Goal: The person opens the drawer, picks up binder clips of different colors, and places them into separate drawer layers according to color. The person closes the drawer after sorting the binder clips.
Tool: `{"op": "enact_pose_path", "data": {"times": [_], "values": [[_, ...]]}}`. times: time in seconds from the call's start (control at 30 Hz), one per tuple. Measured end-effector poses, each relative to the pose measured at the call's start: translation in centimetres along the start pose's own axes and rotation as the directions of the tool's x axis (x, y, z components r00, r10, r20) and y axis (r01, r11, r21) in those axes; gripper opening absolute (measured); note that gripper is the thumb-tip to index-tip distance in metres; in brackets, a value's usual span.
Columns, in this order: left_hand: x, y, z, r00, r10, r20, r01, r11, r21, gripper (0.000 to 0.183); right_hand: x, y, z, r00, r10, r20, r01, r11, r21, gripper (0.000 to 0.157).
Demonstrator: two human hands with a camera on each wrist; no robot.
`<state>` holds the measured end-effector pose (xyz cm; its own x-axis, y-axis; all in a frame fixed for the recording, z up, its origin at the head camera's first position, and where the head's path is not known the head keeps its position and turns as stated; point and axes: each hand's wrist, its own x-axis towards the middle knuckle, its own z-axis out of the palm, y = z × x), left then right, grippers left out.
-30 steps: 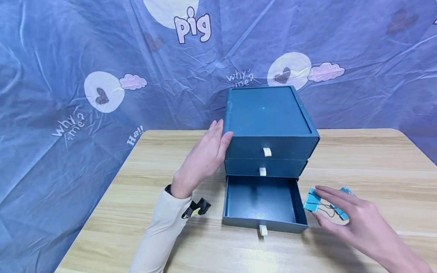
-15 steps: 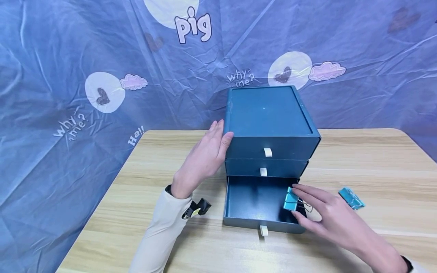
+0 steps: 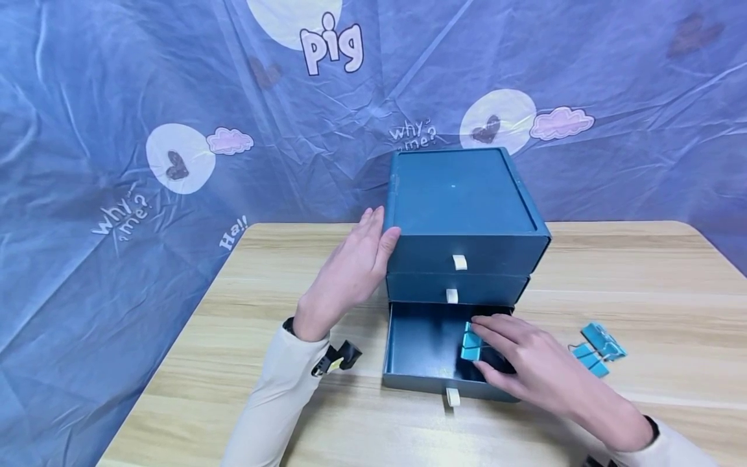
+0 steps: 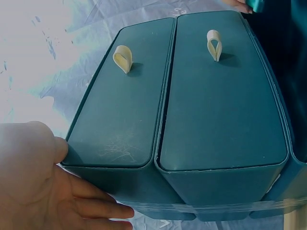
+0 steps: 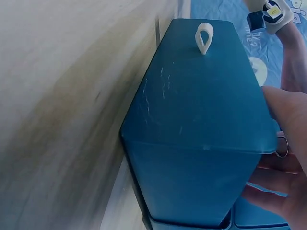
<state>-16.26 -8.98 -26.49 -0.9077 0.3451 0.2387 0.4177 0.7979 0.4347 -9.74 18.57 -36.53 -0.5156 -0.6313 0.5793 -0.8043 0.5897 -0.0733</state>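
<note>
A dark blue three-drawer box (image 3: 467, 194) stands on the table, its bottom drawer (image 3: 414, 344) pulled out. My left hand (image 3: 350, 266) lies with straight fingers against the box's left side, and the left wrist view shows those fingers along the side wall. Over the open drawer, my right hand (image 3: 525, 357) pinches a turquoise binder clip (image 3: 471, 342) between thumb and fingertips. The clip's wire handles are mostly hidden by the hand. In the right wrist view the drawer front (image 5: 201, 96) covers most of the clip.
Two more turquoise binder clips lie on the table (image 3: 280, 259) to the right of the box; the farther clip (image 3: 604, 340) touches or nearly touches the nearer clip (image 3: 591, 360). A blue printed cloth (image 3: 175, 78) hangs behind the table.
My right hand has carried the binder clip leftward from the table beside the box to over the open drawer. The left hand has stayed against the box.
</note>
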Motion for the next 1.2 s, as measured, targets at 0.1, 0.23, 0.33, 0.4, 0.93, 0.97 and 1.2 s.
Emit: {"op": "enact_pose_path", "data": {"times": [0.1,0.23,0.33,0.4,0.93,0.97,1.2], "values": [[0.0,0.0,0.0,1.0,0.001,0.004,-0.001,1.0,0.003,0.071,0.2,0.1,0.3,0.998,0.033,0.057,-0.035,0.999,0.038,0.043],[0.1,0.0,0.0,1.0,0.007,0.009,-0.007,1.0,0.006,0.071,0.6,0.5,0.7,0.976,0.106,0.189,-0.125,0.987,0.096,0.037],[0.1,0.0,0.0,1.0,0.005,0.011,-0.005,1.0,0.007,0.072,0.9,1.0,1.1,0.958,0.106,0.266,-0.138,0.985,0.105,0.036],[0.1,0.0,0.0,1.0,0.002,0.013,-0.002,1.0,0.006,0.072,1.0,1.3,1.3,0.955,0.084,0.285,-0.119,0.987,0.11,0.036],[0.2,-0.1,0.1,1.0,0.009,0.007,-0.008,1.0,-0.007,0.071,1.3,2.0,1.4,0.909,0.054,0.414,-0.09,0.994,0.066,0.042],[0.2,-0.1,0.1,1.0,0.009,0.008,-0.009,1.0,-0.008,0.071,1.4,2.0,1.4,0.906,0.053,0.421,-0.083,0.995,0.054,0.042],[0.1,0.0,0.1,1.0,-0.002,0.017,0.002,1.0,-0.005,0.072,1.2,1.9,1.1,0.921,0.004,0.389,-0.011,1.0,0.015,0.045]]}}
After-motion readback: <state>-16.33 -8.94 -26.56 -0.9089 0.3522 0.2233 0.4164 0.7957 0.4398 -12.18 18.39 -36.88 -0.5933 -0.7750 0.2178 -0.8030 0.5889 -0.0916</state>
